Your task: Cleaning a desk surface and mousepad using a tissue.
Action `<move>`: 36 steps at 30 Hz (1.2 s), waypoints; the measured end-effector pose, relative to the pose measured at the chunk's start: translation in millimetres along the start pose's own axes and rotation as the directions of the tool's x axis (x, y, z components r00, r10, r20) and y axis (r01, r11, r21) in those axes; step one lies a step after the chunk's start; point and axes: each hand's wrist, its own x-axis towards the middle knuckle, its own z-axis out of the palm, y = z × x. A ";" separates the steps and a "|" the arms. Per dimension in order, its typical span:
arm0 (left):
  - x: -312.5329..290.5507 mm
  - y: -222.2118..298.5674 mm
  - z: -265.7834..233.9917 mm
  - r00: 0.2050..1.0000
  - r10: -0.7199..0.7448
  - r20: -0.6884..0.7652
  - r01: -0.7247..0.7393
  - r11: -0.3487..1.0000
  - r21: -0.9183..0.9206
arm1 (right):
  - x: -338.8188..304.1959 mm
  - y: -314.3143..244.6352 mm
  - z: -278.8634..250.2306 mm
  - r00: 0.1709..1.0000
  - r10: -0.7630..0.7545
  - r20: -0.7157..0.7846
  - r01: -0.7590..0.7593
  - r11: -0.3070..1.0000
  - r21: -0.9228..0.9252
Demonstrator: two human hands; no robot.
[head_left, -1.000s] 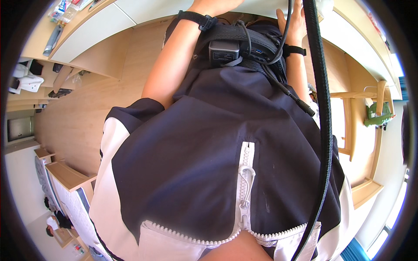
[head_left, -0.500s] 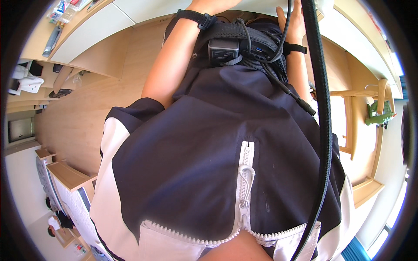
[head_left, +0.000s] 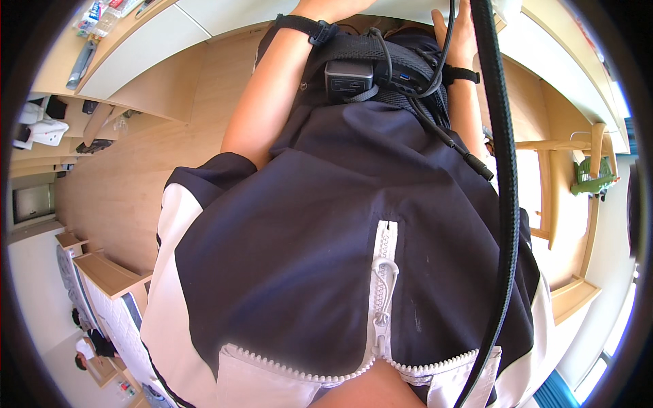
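At the top edge, my left hand (head_left: 333, 8) reaches over the white front of a desk (head_left: 235, 12); its fingers are cut off by the frame. A black wrist strap (head_left: 309, 28) circles that wrist. My right hand (head_left: 461, 37) is at the upper right, thumb held apart from the fingers, with nothing visible in it. Its fingertips pass out of view, and cables partly cover it. A second black strap (head_left: 464, 75) is on the right wrist. Between my forearms, a black waist belt (head_left: 408, 58) carries a grey box (head_left: 349, 80) and several cables.
A thick braided black cable (head_left: 504, 170) hangs down the right side. One thin cable ends in a loose plug (head_left: 479, 166). A wooden chair (head_left: 554, 145) and a green basket-like object (head_left: 592, 178) are at right. Bottles (head_left: 102, 20) lie on the desk at upper left.
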 end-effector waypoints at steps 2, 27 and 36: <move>0.6 0.0 0.3 1.000 0.002 -0.007 -0.002 1.000 -0.008 | 0.5 0.6 -0.9 1.000 0.000 -0.001 0.000 1.000 -0.003; 0.6 -2.6 0.5 1.000 0.018 -0.019 -0.018 1.000 -0.002 | 0.4 1.8 0.2 1.000 -0.013 -0.004 0.013 1.000 0.006; 2.8 -1.3 -1.9 0.998 0.032 -0.058 -0.035 0.998 -0.045 | -0.2 3.8 1.0 1.000 0.001 0.012 -0.001 1.000 0.001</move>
